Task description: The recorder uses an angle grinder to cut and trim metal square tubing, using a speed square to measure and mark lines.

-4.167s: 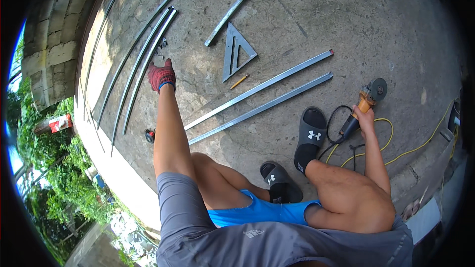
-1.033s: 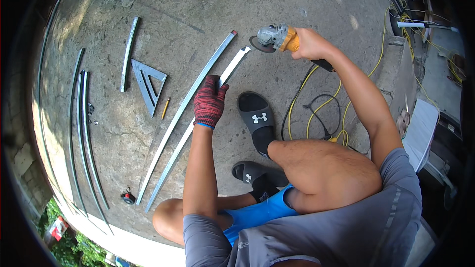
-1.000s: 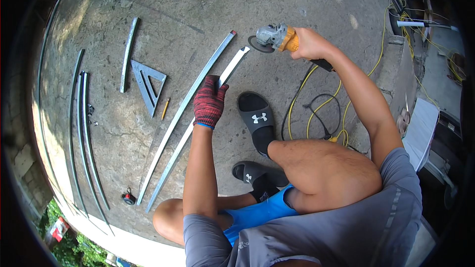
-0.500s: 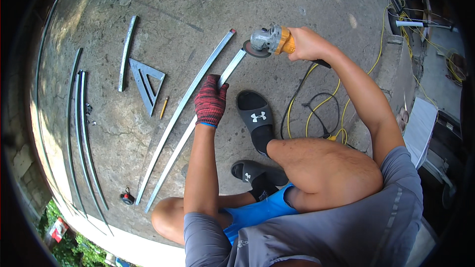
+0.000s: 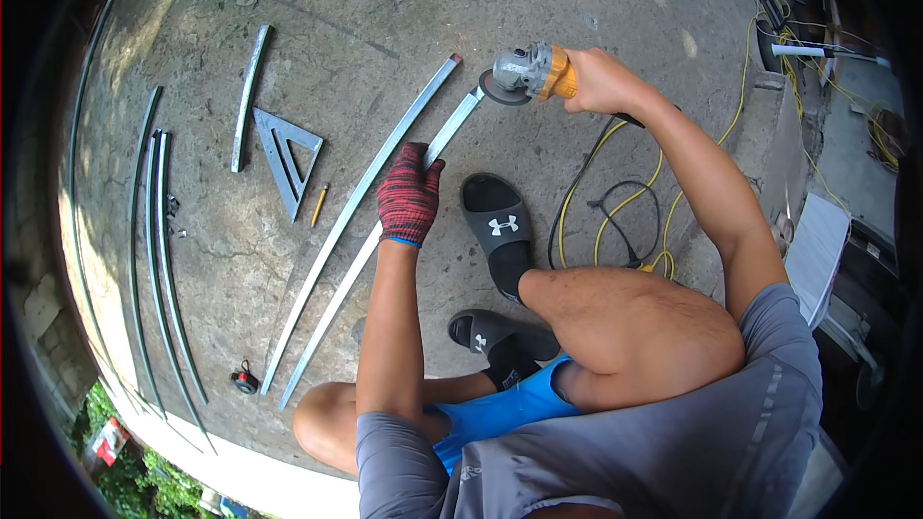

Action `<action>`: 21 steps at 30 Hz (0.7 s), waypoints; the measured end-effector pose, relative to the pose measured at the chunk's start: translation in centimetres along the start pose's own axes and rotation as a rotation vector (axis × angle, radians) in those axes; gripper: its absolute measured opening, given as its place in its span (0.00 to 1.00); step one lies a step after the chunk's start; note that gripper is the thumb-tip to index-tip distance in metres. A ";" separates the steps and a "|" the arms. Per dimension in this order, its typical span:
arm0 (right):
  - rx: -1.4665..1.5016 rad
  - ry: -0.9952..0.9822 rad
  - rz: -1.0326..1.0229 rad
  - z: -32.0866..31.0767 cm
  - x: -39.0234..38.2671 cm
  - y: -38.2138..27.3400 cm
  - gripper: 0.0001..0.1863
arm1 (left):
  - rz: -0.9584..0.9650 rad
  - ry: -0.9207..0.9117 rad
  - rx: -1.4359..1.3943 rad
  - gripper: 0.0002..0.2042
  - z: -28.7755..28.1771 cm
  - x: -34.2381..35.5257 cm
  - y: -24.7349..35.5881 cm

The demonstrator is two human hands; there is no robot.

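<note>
My left hand point(image 5: 409, 197), in a red and black knit glove, is closed around a long silver metal tube point(image 5: 358, 267) near its far end. With my bare right hand point(image 5: 604, 82) I grip the yellow body of an angle grinder point(image 5: 527, 74). The grinder's dark disc point(image 5: 503, 88) is at the tube's far tip; whether it touches cannot be made out. Left of the held tube lies a second metal tube point(image 5: 370, 197) with a reddish end, on the concrete.
A speed square point(image 5: 285, 159), a short metal tube point(image 5: 252, 96), a pencil point(image 5: 319, 205) and a tape measure point(image 5: 244, 380) lie to the left. Several thin metal lengths point(image 5: 165, 250) stretch farther left. Black and yellow cords point(image 5: 625, 210) coil beside my sandalled foot point(image 5: 496, 226).
The grinder and my right hand have shifted very slightly to the right. The view has moved a little; both hands keep their holds.
</note>
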State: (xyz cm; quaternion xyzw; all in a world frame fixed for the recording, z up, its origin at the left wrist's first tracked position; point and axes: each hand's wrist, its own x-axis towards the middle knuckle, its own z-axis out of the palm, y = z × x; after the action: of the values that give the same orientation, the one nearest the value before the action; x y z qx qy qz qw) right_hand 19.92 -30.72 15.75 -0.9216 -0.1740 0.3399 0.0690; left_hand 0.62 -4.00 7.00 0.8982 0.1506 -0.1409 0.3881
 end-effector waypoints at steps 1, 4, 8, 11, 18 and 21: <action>0.000 0.000 0.000 0.0 -0.1 0.2 0.29 | 0.003 0.000 -0.002 0.17 0.0 0.0 0.1; 0.033 0.031 0.004 -0.2 -0.3 0.1 0.30 | 0.006 0.001 0.009 0.17 0.0 0.0 0.1; 0.087 0.025 -0.030 -0.2 -0.9 -0.6 0.30 | -0.032 -0.024 -0.015 0.17 0.0 -0.1 0.3; 0.044 0.007 -0.050 0.0 -0.8 -1.4 0.29 | -0.025 -0.018 0.007 0.17 0.1 0.0 0.3; -0.042 0.037 -0.066 0.0 -0.7 -0.8 0.28 | -0.053 -0.041 0.007 0.17 0.3 -0.1 0.3; -0.057 0.056 -0.043 -0.3 -1.0 -0.4 0.28 | -0.055 -0.044 0.000 0.17 0.1 0.1 0.3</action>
State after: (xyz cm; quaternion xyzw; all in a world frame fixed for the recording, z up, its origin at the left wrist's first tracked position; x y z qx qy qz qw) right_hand 19.28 -30.69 16.69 -0.9284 -0.2013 0.3075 0.0547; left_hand 0.77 -4.26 7.13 0.8904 0.1665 -0.1714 0.3874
